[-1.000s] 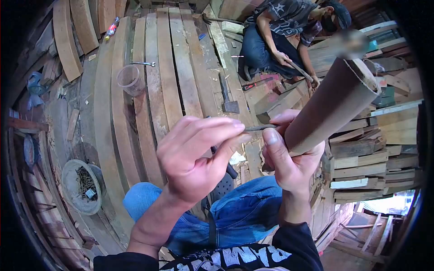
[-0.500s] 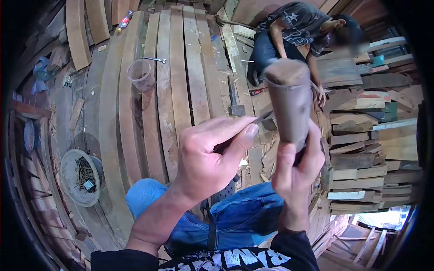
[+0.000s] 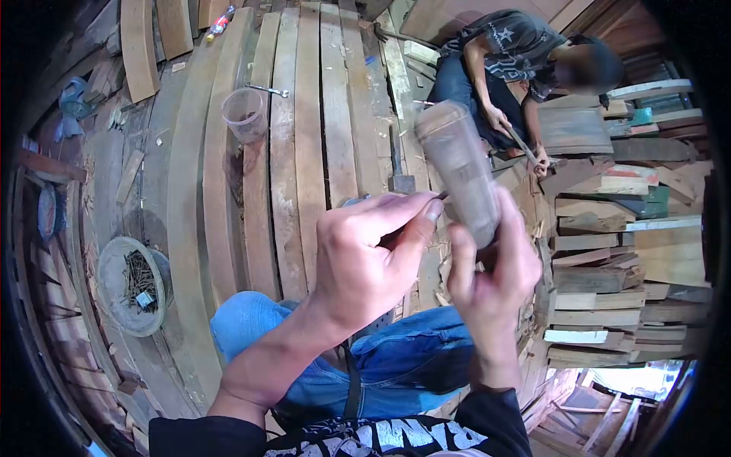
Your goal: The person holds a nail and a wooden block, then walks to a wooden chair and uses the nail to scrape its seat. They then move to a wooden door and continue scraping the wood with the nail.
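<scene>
Pinches a thin rod (image 3: pixel 437 196) in the left hand (image 3: pixel 362 263), grips a blurred wooden cylinder (image 3: pixel 457 171) in the right hand (image 3: pixel 491 278) — bowl of nails (image 3: pixel 110 316) at eight o'clock, cup (image 3: pixel 245 114) at eleven.

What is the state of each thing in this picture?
left hand: pinching a thin metal rod.
right hand: gripping a brown cylinder, which is tilted and blurred.
plastic cup: upright, open.
bowl: holds nails.
hammer: lying on planks.
</scene>
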Demonstrator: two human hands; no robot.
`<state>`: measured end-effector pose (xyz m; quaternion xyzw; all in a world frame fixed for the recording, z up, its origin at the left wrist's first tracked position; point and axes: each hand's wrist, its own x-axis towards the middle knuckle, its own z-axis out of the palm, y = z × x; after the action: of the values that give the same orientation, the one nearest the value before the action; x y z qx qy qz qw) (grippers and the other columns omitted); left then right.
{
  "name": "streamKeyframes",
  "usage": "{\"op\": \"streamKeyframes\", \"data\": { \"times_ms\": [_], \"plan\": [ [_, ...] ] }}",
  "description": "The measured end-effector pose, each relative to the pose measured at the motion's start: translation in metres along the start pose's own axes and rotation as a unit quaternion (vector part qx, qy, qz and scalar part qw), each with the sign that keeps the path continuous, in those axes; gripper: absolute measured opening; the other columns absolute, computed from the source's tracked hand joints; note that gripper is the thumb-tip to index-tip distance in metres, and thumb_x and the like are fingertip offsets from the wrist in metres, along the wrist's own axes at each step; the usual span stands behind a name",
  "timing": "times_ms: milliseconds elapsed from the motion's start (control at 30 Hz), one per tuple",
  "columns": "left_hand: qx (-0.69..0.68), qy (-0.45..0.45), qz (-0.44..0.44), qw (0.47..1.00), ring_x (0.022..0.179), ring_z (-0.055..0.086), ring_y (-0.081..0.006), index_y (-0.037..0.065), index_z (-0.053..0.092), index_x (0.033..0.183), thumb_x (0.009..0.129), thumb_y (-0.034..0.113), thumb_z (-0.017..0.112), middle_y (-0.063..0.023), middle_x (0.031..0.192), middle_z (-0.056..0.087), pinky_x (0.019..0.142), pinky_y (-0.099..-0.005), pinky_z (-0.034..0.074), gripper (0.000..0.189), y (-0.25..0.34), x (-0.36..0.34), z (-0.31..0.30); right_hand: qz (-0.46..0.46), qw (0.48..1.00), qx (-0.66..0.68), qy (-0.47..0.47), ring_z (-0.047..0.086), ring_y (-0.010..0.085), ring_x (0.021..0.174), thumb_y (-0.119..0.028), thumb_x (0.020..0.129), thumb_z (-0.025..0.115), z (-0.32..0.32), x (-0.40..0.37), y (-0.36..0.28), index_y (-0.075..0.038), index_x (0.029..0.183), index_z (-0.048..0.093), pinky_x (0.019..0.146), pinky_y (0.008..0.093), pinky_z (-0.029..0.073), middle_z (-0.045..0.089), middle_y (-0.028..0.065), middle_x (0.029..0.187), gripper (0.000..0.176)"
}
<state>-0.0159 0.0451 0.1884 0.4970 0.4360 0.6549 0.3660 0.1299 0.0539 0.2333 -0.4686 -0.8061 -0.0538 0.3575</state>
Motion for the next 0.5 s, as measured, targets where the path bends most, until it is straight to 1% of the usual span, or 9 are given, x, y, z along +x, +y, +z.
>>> {"op": "streamKeyframes", "data": {
  "times_ms": [33, 67, 100, 167, 233, 300, 367, 400, 500],
  "plan": [
    [-0.007, 0.008, 0.013, 1.0, 0.054, 0.061, -0.0185, -0.006, 0.07, 0.096, 0.084, 0.002, 0.07, -0.0158, 0.073, 0.067, 0.05, -0.0292, 0.045, 0.014, -0.001, 0.0, 0.001, -0.003, 1.0, 0.014, -0.022, 0.06, 0.0202, 0.058, -0.021, 0.082, 0.077, 0.0, -0.002, -0.004, 0.003, 0.121, 0.059, 0.049, 0.0312, 0.047, 0.065, 0.0129, 0.084, 0.05],
    [-0.005, 0.007, 0.012, 1.0, 0.054, 0.061, -0.0185, -0.006, 0.07, 0.096, 0.084, 0.002, 0.07, -0.0158, 0.073, 0.067, 0.05, -0.0292, 0.045, 0.014, 0.001, 0.001, 0.0, 0.043, 0.998, -0.001, -0.05, 0.063, 0.0209, 0.062, -0.021, 0.082, 0.077, -0.007, 0.002, -0.009, 0.003, 0.121, 0.059, 0.05, 0.0319, 0.048, 0.066, 0.0139, 0.086, 0.05],
    [0.004, -0.006, -0.014, 1.0, 0.055, 0.062, -0.0188, -0.006, 0.07, 0.096, 0.084, 0.002, 0.07, -0.0162, 0.074, 0.067, 0.051, -0.0291, 0.045, 0.014, 0.007, 0.001, -0.002, 0.072, 0.997, -0.013, -0.037, 0.064, 0.0205, 0.062, -0.022, 0.081, 0.078, -0.006, 0.001, -0.003, 0.003, 0.121, 0.059, 0.051, 0.032, 0.049, 0.066, 0.014, 0.085, 0.051],
    [0.009, -0.018, -0.036, 0.999, 0.056, 0.062, -0.019, -0.006, 0.07, 0.096, 0.084, 0.002, 0.07, -0.0166, 0.075, 0.068, 0.051, -0.029, 0.046, 0.014, 0.007, 0.002, -0.002, -0.009, 1.0, -0.001, 0.007, 0.064, 0.0207, 0.061, -0.022, 0.082, 0.077, -0.002, 0.001, 0.001, 0.002, 0.121, 0.059, 0.052, 0.032, 0.05, 0.065, 0.0138, 0.085, 0.05],
    [0.013, 0.005, 0.02, 1.0, 0.056, 0.063, -0.0183, -0.005, 0.071, 0.095, 0.084, 0.002, 0.07, -0.0169, 0.075, 0.068, 0.051, -0.0285, 0.046, 0.014, 0.001, 0.003, -0.002, 0.012, 0.999, 0.02, -0.035, 0.065, 0.021, 0.062, -0.022, 0.082, 0.077, -0.002, -0.001, -0.005, 0.002, 0.121, 0.059, 0.053, 0.0322, 0.051, 0.066, 0.0141, 0.086, 0.049],
    [0.029, -0.004, -0.015, 0.999, 0.056, 0.063, -0.0184, -0.005, 0.071, 0.095, 0.084, 0.002, 0.069, -0.0167, 0.074, 0.068, 0.051, -0.0285, 0.046, 0.013, 0.003, 0.0, -0.003, 0.066, 0.997, 0.0, -0.039, 0.064, 0.0208, 0.06, -0.021, 0.081, 0.078, -0.006, 0.002, -0.003, 0.002, 0.121, 0.059, 0.051, 0.0312, 0.05, 0.067, 0.0137, 0.087, 0.05],
    [0.026, -0.008, -0.013, 1.0, 0.056, 0.063, -0.0183, -0.004, 0.071, 0.095, 0.084, 0.002, 0.069, -0.016, 0.074, 0.068, 0.051, -0.0288, 0.046, 0.013, 0.004, 0.0, -0.002, 0.05, 0.998, 0.022, -0.043, 0.065, 0.0229, 0.062, -0.019, 0.082, 0.077, -0.007, -0.001, -0.009, 0.003, 0.121, 0.058, 0.052, 0.0317, 0.051, 0.067, 0.0147, 0.09, 0.049],
    [0.025, -0.008, -0.011, 1.0, 0.056, 0.063, -0.0183, -0.004, 0.071, 0.095, 0.084, 0.002, 0.069, -0.016, 0.074, 0.068, 0.051, -0.0288, 0.046, 0.013, 0.004, 0.002, -0.001, 0.075, 0.994, 0.001, -0.085, 0.066, 0.0231, 0.063, -0.019, 0.081, 0.077, -0.01, 0.001, -0.013, 0.003, 0.121, 0.058, 0.053, 0.0318, 0.051, 0.068, 0.0157, 0.09, 0.049],
    [0.028, -0.01, -0.023, 0.999, 0.054, 0.061, -0.0167, -0.004, 0.071, 0.095, 0.085, 0.004, 0.07, -0.015, 0.072, 0.067, 0.05, -0.0295, 0.044, 0.012, 0.004, 0.002, 0.0, 0.073, 0.996, 0.034, -0.028, 0.066, 0.023, 0.063, -0.019, 0.081, 0.078, -0.004, -0.001, 0.001, 0.003, 0.121, 0.058, 0.053, 0.0312, 0.051, 0.067, 0.0154, 0.088, 0.05]
  ]
}}
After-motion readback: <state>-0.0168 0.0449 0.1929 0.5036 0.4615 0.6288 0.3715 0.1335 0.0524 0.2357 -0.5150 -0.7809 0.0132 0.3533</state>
